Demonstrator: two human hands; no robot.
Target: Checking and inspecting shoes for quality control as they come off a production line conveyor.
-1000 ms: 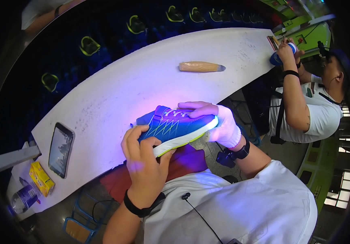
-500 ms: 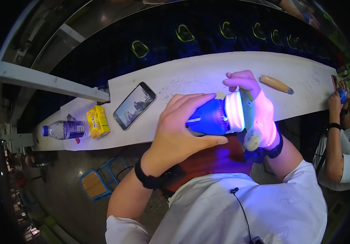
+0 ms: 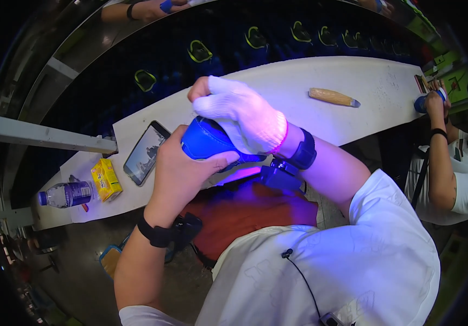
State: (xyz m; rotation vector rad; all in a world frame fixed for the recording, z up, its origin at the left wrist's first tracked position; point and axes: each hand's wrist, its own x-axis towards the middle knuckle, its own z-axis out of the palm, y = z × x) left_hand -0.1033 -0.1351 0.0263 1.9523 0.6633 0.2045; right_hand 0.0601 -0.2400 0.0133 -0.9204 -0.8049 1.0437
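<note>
My bare left hand (image 3: 170,168) is wrapped round the near left side of a blue shoe (image 3: 204,142), holding it tilted above the bench. My right hand (image 3: 242,111), in a white knit glove, lies across the top and far side of the shoe with its fingers curled over; a bare fingertip shows past the glove. The glove hides much of the shoe, and its white sole is out of sight. Violet light falls on the glove and shoe. Beyond my right wrist, a wooden-handled tool (image 3: 332,96) with a short grey tip lies on the bench.
The pale bench (image 3: 375,73) also carries a phone (image 3: 146,155), a yellow carton (image 3: 105,180) and a plastic bottle (image 3: 66,194). Dark shoes with yellow-green collars (image 3: 200,51) line the far side. A white beam (image 3: 44,133) juts in at left. A co-worker (image 3: 445,168) handles a blue item at right.
The shoe has turned, so its white sole no longer shows. My gloved right hand has moved from the sole end over the shoe's top. Both hands are farther left in view.
</note>
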